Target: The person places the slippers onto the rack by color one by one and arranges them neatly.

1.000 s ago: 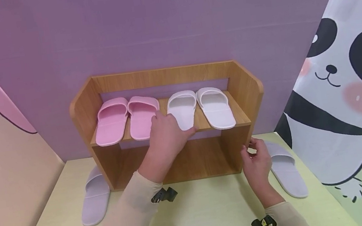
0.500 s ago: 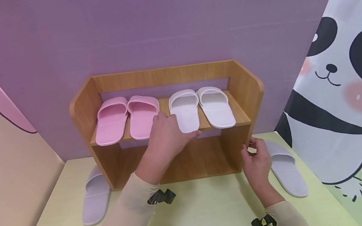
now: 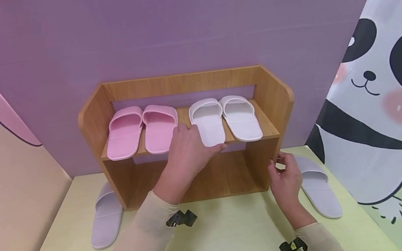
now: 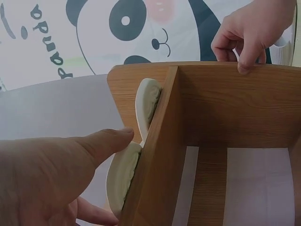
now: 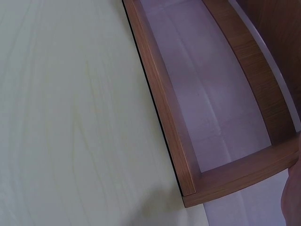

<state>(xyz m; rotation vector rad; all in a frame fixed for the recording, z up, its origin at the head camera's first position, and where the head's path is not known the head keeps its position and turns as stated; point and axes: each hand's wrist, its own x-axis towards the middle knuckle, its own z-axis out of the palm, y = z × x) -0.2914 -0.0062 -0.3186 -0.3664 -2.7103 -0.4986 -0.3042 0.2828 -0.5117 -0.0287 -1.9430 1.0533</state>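
A wooden shoe rack (image 3: 180, 85) stands against the back wall, with two pink slippers (image 3: 124, 146) on the left of its upper shelf and two white slippers on the right. My left hand (image 3: 185, 153) is at the left white slipper (image 3: 211, 130), its thumb across the toe end and its fingers along the left side. In the left wrist view this slipper's toe (image 4: 123, 174) sits between thumb and finger. The other white slipper (image 3: 245, 128) lies just to its right. My right hand (image 3: 286, 182) grips the front edge of the rack's right side panel (image 3: 266, 159).
One pale lilac slipper (image 3: 106, 222) lies on the table left of the rack, and another (image 3: 320, 194) lies to the right, close to my right hand. The table's light surface (image 3: 230, 232) spreads in front. A panda-printed panel (image 3: 390, 87) stands at the right.
My left hand has moved slightly right, and the left white slipper has shifted right and turned straighter, nearer its mate. The right hand has stayed at the rack's side.
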